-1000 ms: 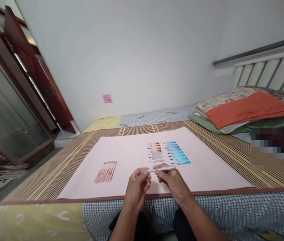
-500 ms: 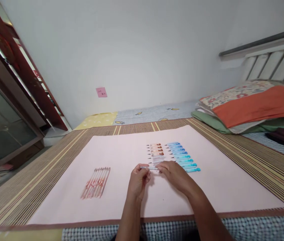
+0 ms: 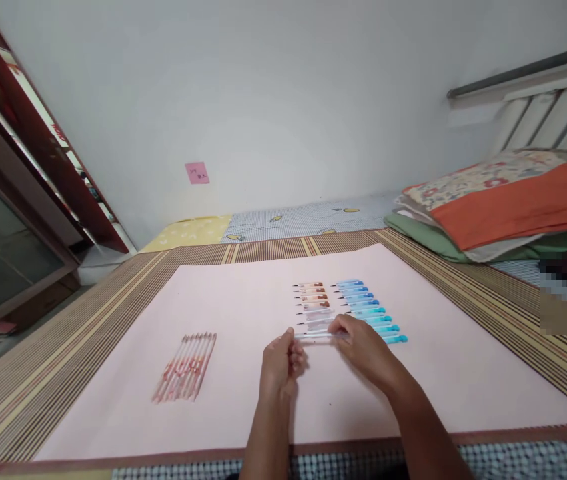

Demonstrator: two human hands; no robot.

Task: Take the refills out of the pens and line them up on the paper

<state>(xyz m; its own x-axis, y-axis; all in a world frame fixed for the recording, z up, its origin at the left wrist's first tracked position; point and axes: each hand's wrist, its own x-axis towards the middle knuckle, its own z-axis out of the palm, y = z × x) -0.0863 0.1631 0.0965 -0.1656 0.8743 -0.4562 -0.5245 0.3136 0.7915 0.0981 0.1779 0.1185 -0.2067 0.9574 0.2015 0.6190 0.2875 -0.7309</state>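
Both of my hands hold one thin clear pen (image 3: 313, 335) low over a pink sheet (image 3: 243, 300). My left hand (image 3: 281, 363) pinches its left end, and my right hand (image 3: 363, 350) grips its right end. The pen lies just in front of a short column of brown and clear pen parts (image 3: 311, 300). Right of that column runs a row of several blue pen parts (image 3: 366, 308), whose near end my right hand partly covers. A bundle of clear pink refills (image 3: 186, 367) lies on the sheet to my left, apart from both hands.
The pink sheet lies on a striped bamboo mat (image 3: 63, 347) over a bed. Folded orange and floral bedding (image 3: 503, 200) is stacked at the right by a slatted headboard (image 3: 538, 113). A pink note (image 3: 197, 173) sticks to the white wall. A wooden cabinet (image 3: 8, 200) stands left.
My hands moved forward and lowered the pen from near the sheet's front edge to the near end of the pen-part columns. The camera moved closer over the bed.
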